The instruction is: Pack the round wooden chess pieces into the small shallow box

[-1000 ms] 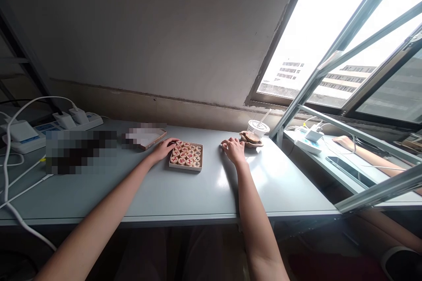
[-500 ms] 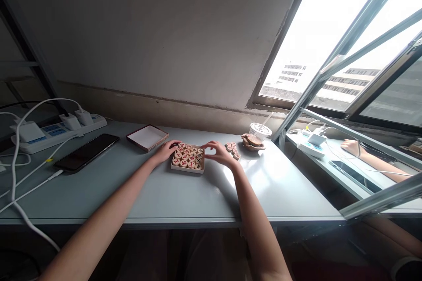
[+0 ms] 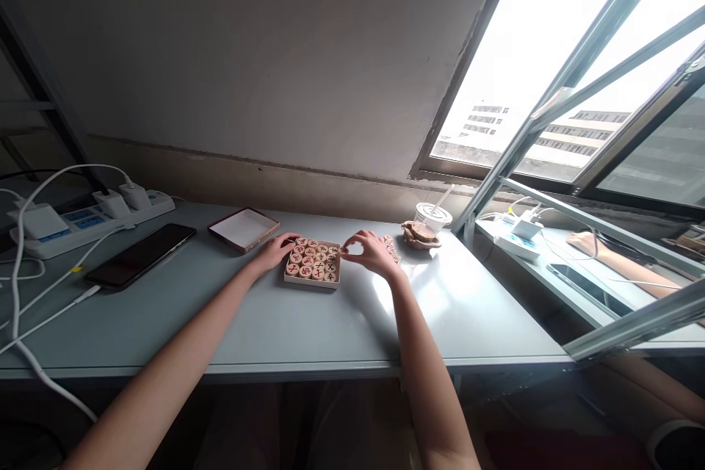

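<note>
A shallow box [image 3: 311, 283] on the desk holds rows of round wooden pieces [image 3: 306, 272] marked with red or black characters. Against the box's left side, my left hand [image 3: 271, 253] grips the edge with curved fingers. My right hand [image 3: 368, 253] is just beyond the box's right edge, thumb and index finger pinched on a small round piece [image 3: 344, 250], partly hidden by the fingertips. More loose pieces [image 3: 391, 248] lie on the desk behind my right hand, partly covered by it.
An open box lid [image 3: 243, 228] lies at the back left. Further left are a phone [image 3: 141, 255] and a power strip [image 3: 93, 220] with white cables. A lidded cup [image 3: 432, 216] and a brown ornament [image 3: 421, 236] stand at the back right, near a metal frame [image 3: 499, 161].
My right hand has drawn slightly up and away from the box's right edge, and a piece now shows between its fingertips. My left hand stays at the box. The view has shifted slightly.
</note>
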Motion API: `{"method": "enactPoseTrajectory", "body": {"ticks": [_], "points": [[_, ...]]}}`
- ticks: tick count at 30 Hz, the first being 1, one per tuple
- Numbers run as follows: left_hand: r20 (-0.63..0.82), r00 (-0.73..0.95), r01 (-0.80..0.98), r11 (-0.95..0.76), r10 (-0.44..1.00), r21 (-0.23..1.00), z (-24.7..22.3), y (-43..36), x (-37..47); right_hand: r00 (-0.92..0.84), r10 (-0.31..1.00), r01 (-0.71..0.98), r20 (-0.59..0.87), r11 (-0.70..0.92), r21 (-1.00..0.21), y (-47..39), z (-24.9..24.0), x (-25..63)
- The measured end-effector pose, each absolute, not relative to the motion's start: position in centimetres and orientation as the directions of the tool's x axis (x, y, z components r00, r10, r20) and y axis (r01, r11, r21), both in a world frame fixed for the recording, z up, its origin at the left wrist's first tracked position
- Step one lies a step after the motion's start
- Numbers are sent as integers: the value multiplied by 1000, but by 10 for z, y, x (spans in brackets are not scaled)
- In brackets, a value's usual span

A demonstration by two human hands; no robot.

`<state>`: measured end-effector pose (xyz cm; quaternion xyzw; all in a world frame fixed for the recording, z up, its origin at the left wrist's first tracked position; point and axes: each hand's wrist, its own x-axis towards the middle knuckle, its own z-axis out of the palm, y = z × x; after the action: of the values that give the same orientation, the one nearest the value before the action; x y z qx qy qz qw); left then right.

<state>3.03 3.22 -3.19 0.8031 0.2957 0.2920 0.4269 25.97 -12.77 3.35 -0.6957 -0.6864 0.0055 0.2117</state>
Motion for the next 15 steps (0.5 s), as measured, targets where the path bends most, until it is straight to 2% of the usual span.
{"method": "enactPoseTrajectory", "body": {"ticks": [4, 7, 15], "points": [[206, 669, 229, -462, 714, 857, -29, 31, 30, 298, 937, 950, 186, -270, -159, -141, 31, 293], [204, 667, 232, -459, 717, 858, -29, 31, 30, 427, 886, 904, 178, -425, -54, -148, 27, 306], [196, 665, 234, -450, 721, 862, -26, 29, 29, 446, 879, 892, 167, -452, -6, -150, 26, 312]]}}
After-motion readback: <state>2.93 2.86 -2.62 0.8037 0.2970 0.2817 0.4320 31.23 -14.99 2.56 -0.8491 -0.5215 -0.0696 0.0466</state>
